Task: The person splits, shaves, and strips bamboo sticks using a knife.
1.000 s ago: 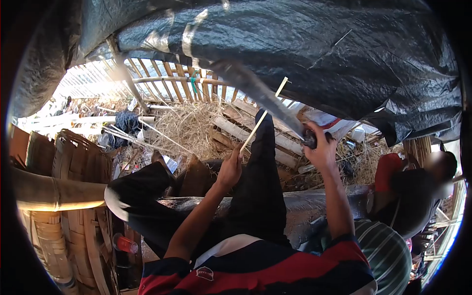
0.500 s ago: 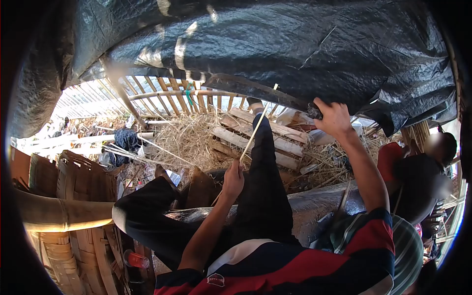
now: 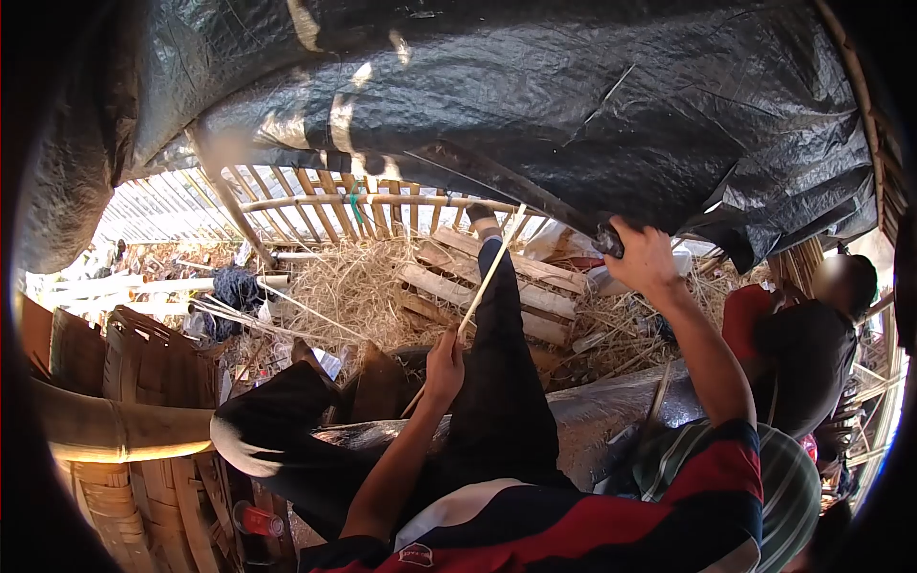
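Note:
My left hand is closed around a thin, pale bamboo strip. The strip slants up and away over my outstretched leg, and its lower end shows below my fist. In my right hand is a machete, gripped by its dark handle. Its long dark blade points up and to the left against the black sheeting. The strip's far tip lies close to the blade; whether they touch I cannot tell.
Black plastic sheeting hangs ahead. Beyond my legs are straw, split wooden slats and a bamboo fence. A thick bamboo pole and a red cup are at left. Another person sits at right.
The machete's blade slants more steeply now, with its handle end lower. Both hands keep their hold. The whole view has shifted slightly.

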The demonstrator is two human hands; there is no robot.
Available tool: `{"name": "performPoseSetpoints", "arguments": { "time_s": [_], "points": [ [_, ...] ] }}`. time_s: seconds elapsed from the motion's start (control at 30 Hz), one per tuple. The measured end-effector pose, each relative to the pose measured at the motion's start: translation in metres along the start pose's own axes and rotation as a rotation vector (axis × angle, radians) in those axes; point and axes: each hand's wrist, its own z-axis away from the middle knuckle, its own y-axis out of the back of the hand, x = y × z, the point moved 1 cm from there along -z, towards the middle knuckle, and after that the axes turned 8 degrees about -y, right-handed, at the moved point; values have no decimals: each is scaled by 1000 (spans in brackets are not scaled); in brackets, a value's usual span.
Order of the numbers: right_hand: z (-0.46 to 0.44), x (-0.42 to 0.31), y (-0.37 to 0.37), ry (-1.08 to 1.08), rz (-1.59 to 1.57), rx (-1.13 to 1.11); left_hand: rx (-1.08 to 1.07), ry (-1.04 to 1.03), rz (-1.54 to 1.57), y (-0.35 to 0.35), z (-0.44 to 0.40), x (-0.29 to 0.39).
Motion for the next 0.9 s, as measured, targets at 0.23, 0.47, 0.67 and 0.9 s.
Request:
{"name": "performPoseSetpoints", "arguments": {
  "time_s": [0.23, 0.47, 0.67, 0.9],
  "points": [
    [26, -8, 3, 83, -79, 62, -48, 66, -14, 0, 3, 3],
    [31, -27, -8, 250, 146, -101, -82, 19, -79, -2, 3, 13],
    [14, -20, -1, 232, 74, 35, -69, 81, -114, 1, -5, 7],
    [22, -52, -7, 215, 123, -333, -86, 98, -94, 0, -15, 16]
  ]
}}
